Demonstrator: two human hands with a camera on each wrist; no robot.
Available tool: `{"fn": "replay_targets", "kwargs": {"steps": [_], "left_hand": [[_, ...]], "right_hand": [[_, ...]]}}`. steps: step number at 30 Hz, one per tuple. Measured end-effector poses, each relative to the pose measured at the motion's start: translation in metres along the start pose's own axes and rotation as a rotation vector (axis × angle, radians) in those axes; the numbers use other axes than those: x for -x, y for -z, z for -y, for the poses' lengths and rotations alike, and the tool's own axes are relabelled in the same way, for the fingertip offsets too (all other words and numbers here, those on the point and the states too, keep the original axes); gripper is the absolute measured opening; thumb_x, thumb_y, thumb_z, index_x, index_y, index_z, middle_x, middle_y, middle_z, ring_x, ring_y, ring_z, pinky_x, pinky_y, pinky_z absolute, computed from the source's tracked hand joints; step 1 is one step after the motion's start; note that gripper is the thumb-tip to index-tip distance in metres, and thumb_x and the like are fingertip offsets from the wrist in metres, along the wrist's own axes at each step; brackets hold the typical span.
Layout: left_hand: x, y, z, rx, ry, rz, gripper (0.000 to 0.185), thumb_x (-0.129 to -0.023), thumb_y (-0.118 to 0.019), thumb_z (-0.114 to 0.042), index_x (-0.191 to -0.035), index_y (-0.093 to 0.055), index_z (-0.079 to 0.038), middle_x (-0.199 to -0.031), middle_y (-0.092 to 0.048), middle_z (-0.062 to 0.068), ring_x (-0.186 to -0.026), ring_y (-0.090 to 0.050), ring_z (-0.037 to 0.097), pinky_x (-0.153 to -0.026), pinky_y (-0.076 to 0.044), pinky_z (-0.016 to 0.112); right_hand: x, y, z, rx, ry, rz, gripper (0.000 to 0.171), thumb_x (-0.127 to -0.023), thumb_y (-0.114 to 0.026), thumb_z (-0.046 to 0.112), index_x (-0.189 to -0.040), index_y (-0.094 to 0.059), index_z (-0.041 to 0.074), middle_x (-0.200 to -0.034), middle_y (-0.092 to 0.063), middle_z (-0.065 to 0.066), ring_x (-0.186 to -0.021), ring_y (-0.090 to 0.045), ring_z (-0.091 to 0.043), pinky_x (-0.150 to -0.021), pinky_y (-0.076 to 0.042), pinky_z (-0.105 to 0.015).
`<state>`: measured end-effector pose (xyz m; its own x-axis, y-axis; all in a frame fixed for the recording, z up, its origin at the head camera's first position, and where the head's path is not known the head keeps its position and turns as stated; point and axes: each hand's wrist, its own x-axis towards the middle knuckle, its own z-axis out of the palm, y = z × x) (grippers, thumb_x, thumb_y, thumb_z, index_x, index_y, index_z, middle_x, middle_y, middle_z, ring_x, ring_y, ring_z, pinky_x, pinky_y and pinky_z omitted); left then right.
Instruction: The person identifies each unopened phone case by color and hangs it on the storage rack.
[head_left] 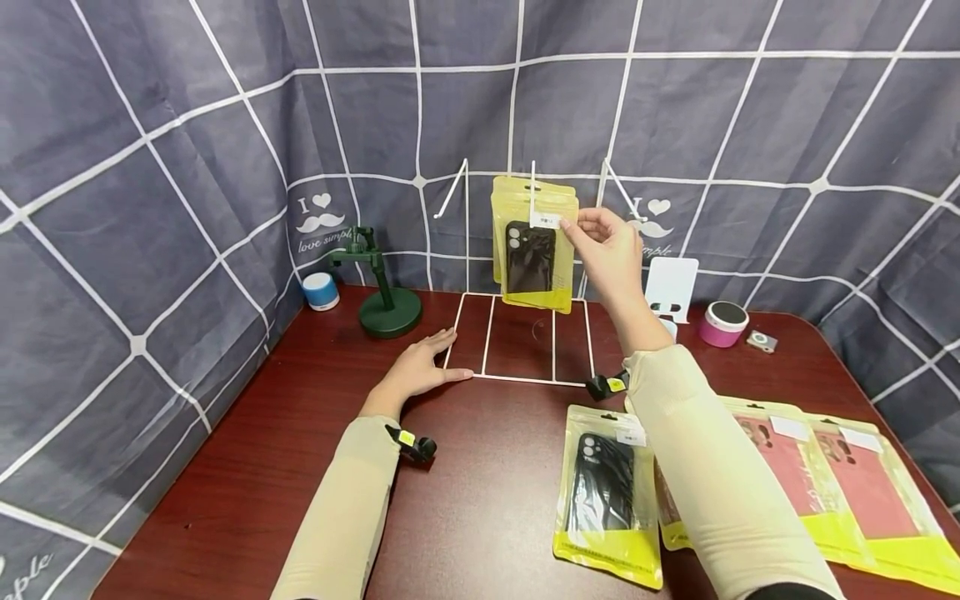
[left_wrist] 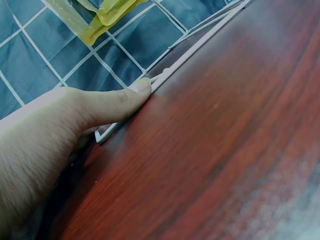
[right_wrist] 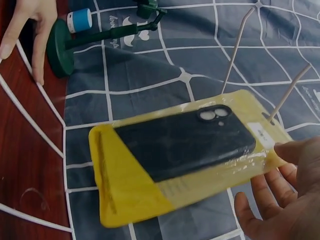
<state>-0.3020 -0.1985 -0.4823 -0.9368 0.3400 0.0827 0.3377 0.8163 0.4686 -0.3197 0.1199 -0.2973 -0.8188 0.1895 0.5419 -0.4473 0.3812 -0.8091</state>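
Note:
My right hand (head_left: 611, 254) pinches the upper right edge of a yellow-and-clear pouch with a black phone case (head_left: 530, 258) inside, by its white label. The middle hook (head_left: 533, 187) of a white wire display rack meets the pouch's hang hole in the right wrist view (right_wrist: 271, 120). Another yellow pouch (head_left: 498, 225) hangs behind it, mostly hidden. My left hand (head_left: 416, 367) rests on the left side of the rack's base (head_left: 517, 380), fingers extended. In the left wrist view its thumb (left_wrist: 122, 102) presses on the front wire.
Another bagged black phone case (head_left: 603, 483) lies front right, beside several pouches with pink cases (head_left: 870, 483), partly under my right sleeve. Behind stand a green stand (head_left: 390, 312), a blue cylinder (head_left: 321, 292), a white phone holder (head_left: 671, 283) and a pink round speaker (head_left: 723, 325).

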Motion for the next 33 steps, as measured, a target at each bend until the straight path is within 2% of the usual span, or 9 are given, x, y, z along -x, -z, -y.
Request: {"fn": "replay_targets", "kwargs": {"steps": [4, 9, 14, 17, 22, 26, 33], "left_hand": [[0.000, 0.000, 0.000, -0.001, -0.004, -0.002, 0.103, -0.077, -0.065, -0.079, -0.156, -0.039, -0.019, -0.162, -0.033, 0.000, -0.149, -0.029, 0.026, -0.119, -0.027, 0.047], [0.001, 0.000, 0.001, -0.005, 0.008, 0.000, 0.102, -0.077, -0.065, -0.079, -0.156, -0.039, -0.020, -0.162, -0.033, 0.000, -0.149, -0.029, 0.028, -0.119, -0.026, 0.047], [0.001, 0.000, 0.000, -0.005, 0.006, -0.002, 0.103, -0.077, -0.064, -0.080, -0.156, -0.039, -0.020, -0.162, -0.033, 0.000, -0.149, -0.029, 0.027, -0.119, -0.026, 0.047], [0.000, -0.001, -0.001, -0.007, 0.000, -0.005, 0.103, -0.077, -0.064, -0.080, -0.156, -0.039, -0.019, -0.162, -0.033, 0.000, -0.149, -0.029, 0.025, -0.119, -0.026, 0.047], [0.000, -0.002, -0.001, -0.006, -0.004, -0.006, 0.104, -0.076, -0.063, -0.081, -0.156, -0.040, -0.019, -0.161, -0.034, 0.001, -0.149, -0.029, 0.025, -0.119, -0.027, 0.047], [0.001, -0.002, -0.001, 0.000, 0.001, -0.007, 0.105, -0.075, -0.063, -0.082, -0.156, -0.039, -0.020, -0.162, -0.033, 0.000, -0.149, -0.029, 0.026, -0.119, -0.026, 0.048], [0.000, -0.002, 0.001, -0.004, 0.007, -0.001, 0.105, -0.076, -0.062, -0.083, -0.157, -0.038, -0.021, -0.162, -0.032, 0.000, -0.150, -0.028, 0.027, -0.119, -0.026, 0.049]], "right_hand": [[0.004, 0.005, -0.006, 0.008, -0.005, 0.034, 0.031, -0.087, -0.078, 0.038, -0.103, -0.075, 0.011, -0.095, -0.076, 0.000, -0.084, -0.069, -0.003, -0.079, -0.051, -0.019], [0.008, 0.012, -0.013, 0.065, -0.001, 0.064, 0.031, -0.088, -0.077, 0.042, -0.104, -0.074, 0.015, -0.096, -0.076, 0.003, -0.085, -0.068, -0.002, -0.079, -0.048, -0.019], [0.015, 0.020, -0.021, 0.010, 0.009, 0.099, 0.031, -0.089, -0.078, 0.037, -0.106, -0.073, 0.011, -0.097, -0.076, -0.001, -0.087, -0.069, -0.006, -0.084, -0.049, -0.021], [0.024, 0.028, -0.028, -0.008, -0.008, 0.125, 0.033, -0.089, -0.078, 0.033, -0.110, -0.072, 0.008, -0.101, -0.075, -0.004, -0.089, -0.068, -0.005, -0.085, -0.049, -0.020], [0.049, 0.047, -0.043, 0.008, -0.039, 0.190, 0.033, -0.090, -0.078, 0.027, -0.115, -0.072, 0.007, -0.106, -0.075, -0.009, -0.092, -0.067, -0.004, -0.080, -0.049, -0.017], [0.074, 0.066, -0.057, 0.050, -0.054, 0.307, 0.029, -0.091, -0.077, 0.028, -0.114, -0.073, 0.011, -0.105, -0.075, -0.007, -0.091, -0.067, -0.007, -0.071, -0.050, -0.019], [0.115, 0.102, -0.085, 0.185, -0.057, 0.608, 0.030, -0.094, -0.074, 0.031, -0.116, -0.071, 0.011, -0.105, -0.075, 0.001, -0.092, -0.068, -0.016, -0.073, -0.054, -0.023]]}}
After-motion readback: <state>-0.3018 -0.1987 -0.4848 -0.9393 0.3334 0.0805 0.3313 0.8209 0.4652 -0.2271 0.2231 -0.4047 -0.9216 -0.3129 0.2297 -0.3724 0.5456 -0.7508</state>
